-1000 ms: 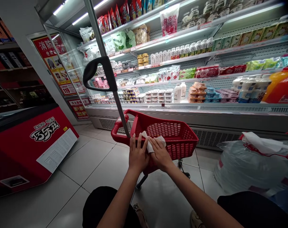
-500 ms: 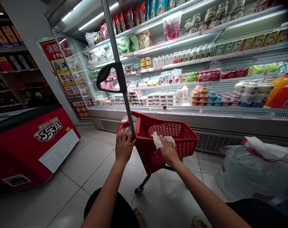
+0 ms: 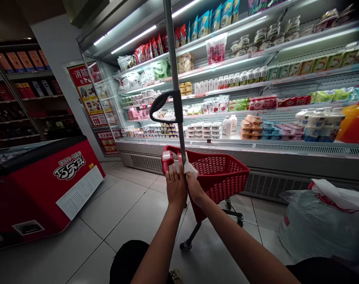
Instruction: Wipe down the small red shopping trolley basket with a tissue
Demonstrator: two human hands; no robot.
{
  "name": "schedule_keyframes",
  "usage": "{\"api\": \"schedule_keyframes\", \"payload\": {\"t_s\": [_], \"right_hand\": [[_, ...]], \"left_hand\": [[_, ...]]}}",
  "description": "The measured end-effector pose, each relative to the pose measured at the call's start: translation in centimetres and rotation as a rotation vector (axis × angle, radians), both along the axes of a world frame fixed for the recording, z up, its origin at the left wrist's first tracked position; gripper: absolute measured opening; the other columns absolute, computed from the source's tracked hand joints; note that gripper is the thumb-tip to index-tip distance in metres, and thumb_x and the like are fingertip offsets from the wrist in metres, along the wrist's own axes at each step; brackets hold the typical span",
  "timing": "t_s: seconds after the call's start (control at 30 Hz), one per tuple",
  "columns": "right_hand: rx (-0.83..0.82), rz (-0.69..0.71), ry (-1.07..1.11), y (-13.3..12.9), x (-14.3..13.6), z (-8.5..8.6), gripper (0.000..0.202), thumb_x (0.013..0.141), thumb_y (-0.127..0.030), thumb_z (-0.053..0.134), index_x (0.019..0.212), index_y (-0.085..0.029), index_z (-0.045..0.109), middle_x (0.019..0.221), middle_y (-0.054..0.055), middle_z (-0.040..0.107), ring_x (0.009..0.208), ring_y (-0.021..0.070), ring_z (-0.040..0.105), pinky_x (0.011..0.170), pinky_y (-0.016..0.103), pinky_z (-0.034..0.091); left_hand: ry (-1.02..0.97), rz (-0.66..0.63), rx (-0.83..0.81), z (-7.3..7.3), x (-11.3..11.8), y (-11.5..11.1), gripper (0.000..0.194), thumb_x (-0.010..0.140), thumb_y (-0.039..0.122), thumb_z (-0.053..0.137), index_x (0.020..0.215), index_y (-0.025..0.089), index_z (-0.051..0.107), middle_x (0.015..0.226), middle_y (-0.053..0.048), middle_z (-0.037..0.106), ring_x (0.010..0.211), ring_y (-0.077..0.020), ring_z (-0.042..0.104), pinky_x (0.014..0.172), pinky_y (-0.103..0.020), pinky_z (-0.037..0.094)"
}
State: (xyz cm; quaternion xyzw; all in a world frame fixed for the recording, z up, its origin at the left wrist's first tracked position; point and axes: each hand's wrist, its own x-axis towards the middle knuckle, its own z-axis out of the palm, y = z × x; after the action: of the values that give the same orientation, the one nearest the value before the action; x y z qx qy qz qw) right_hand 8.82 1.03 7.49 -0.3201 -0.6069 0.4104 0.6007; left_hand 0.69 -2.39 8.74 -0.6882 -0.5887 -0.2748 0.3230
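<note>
In front of me stands a red shopping basket cart (image 3: 223,187) on dark legs with small wheels. A tall grey pole (image 3: 171,47) with a black loop handle (image 3: 163,108) rises from its near left end. My left hand (image 3: 177,187) lies against that end beside the pole, fingers stretched out, with nothing visible in it. Just to its right, my right hand (image 3: 194,188) grips a white wipe (image 3: 191,169), pressed near the base of the pole. The right fingertips are partly hidden by the wipe and the pole.
A lit dairy cooler (image 3: 256,148) with stocked shelves runs along behind the cart. At left is a red freezer chest (image 3: 43,189). A clear plastic bag (image 3: 324,221) with a bulky load sits on the floor at right.
My right hand has moved left with the wipe, from the basket's side to the pole's base. My left hand stays by the pole. The cart looks slightly turned, and the view has shifted.
</note>
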Motion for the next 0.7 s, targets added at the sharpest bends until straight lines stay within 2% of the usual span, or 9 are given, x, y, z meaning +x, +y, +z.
{"api": "schedule_keyframes", "payload": {"t_s": [0.1, 0.17, 0.27, 0.33, 0.43, 0.5, 0.6, 0.7], "right_hand": [[0.056, -0.122, -0.114, -1.0, 1.4, -1.7, 0.070, 0.101, -0.034, 0.030, 0.168, -0.025, 0.012, 0.174, 0.002, 0.020, 0.161, 0.0214, 0.011, 0.130, 0.051, 0.015], [0.123, -0.169, -0.269, -2.1, 2.6, -3.4, 0.069, 0.101, -0.028, 0.027, 0.168, -0.029, 0.010, 0.176, -0.001, 0.006, 0.162, 0.0200, 0.005, 0.131, 0.053, 0.010], [0.241, -0.194, -0.510, -3.6, 4.4, -4.9, 0.067, 0.103, -0.023, 0.026, 0.167, -0.035, 0.013, 0.176, -0.005, 0.006, 0.161, 0.0189, 0.006, 0.131, 0.052, 0.010], [0.300, -0.220, -0.616, -4.3, 5.3, -4.9, 0.068, 0.102, -0.021, 0.026, 0.167, -0.035, 0.013, 0.175, -0.005, 0.011, 0.161, 0.0175, 0.011, 0.131, 0.050, 0.011], [0.336, -0.259, -0.705, -4.5, 5.7, -3.5, 0.070, 0.100, -0.016, 0.026, 0.168, -0.031, 0.016, 0.175, -0.004, 0.015, 0.160, 0.0154, 0.015, 0.132, 0.046, 0.014], [0.340, -0.281, -0.745, -4.3, 5.6, -1.9, 0.071, 0.098, -0.015, 0.027, 0.167, -0.027, 0.018, 0.174, -0.002, 0.017, 0.160, 0.0149, 0.015, 0.132, 0.045, 0.016], [0.296, -0.291, -0.832, -3.2, 5.5, 0.9, 0.068, 0.097, -0.017, 0.031, 0.166, -0.020, 0.027, 0.173, 0.002, 0.021, 0.160, 0.0165, 0.016, 0.132, 0.043, 0.014], [0.151, -0.254, -0.913, -1.8, 5.8, 3.8, 0.061, 0.100, -0.023, 0.032, 0.160, -0.012, 0.040, 0.169, 0.011, 0.032, 0.157, 0.0227, 0.028, 0.130, 0.044, 0.018]], "left_hand": [[-0.010, -0.083, -0.021, 0.0, 0.9, -0.5, 0.076, 0.097, 0.010, 0.046, 0.167, 0.010, 0.015, 0.168, -0.022, 0.031, 0.154, -0.0337, 0.036, 0.125, -0.054, 0.032], [-0.024, -0.176, -0.041, 0.4, 0.8, -0.8, 0.081, 0.094, 0.006, 0.046, 0.167, 0.011, 0.012, 0.170, -0.019, 0.026, 0.155, -0.0301, 0.035, 0.125, -0.049, 0.033], [-0.103, -0.293, -0.069, 1.3, -0.2, -0.7, 0.081, 0.091, 0.002, 0.042, 0.167, 0.014, 0.014, 0.174, -0.017, 0.017, 0.156, -0.0259, 0.032, 0.119, -0.043, 0.044], [-0.140, -0.324, -0.083, 1.8, -1.1, -0.1, 0.075, 0.092, 0.006, 0.043, 0.163, 0.017, 0.027, 0.173, -0.015, 0.020, 0.157, -0.0275, 0.030, 0.118, -0.045, 0.044], [-0.141, -0.345, -0.112, 2.1, -2.0, 1.0, 0.056, 0.094, 0.015, 0.049, 0.150, 0.019, 0.049, 0.167, -0.014, 0.037, 0.156, -0.0318, 0.032, 0.124, -0.055, 0.035], [-0.168, -0.361, -0.132, 1.8, -2.0, 1.6, 0.052, 0.094, 0.017, 0.050, 0.145, 0.017, 0.053, 0.163, -0.015, 0.043, 0.155, -0.0322, 0.035, 0.125, -0.056, 0.033], [-0.235, -0.408, -0.132, 1.1, -1.2, 1.7, 0.060, 0.094, 0.014, 0.046, 0.153, 0.015, 0.042, 0.161, -0.015, 0.045, 0.153, -0.0302, 0.038, 0.125, -0.055, 0.034], [-0.311, -0.476, -0.112, 0.5, 0.2, 0.6, 0.069, 0.095, 0.014, 0.045, 0.162, 0.017, 0.027, 0.162, -0.015, 0.045, 0.153, -0.0282, 0.038, 0.123, -0.053, 0.038]]}}
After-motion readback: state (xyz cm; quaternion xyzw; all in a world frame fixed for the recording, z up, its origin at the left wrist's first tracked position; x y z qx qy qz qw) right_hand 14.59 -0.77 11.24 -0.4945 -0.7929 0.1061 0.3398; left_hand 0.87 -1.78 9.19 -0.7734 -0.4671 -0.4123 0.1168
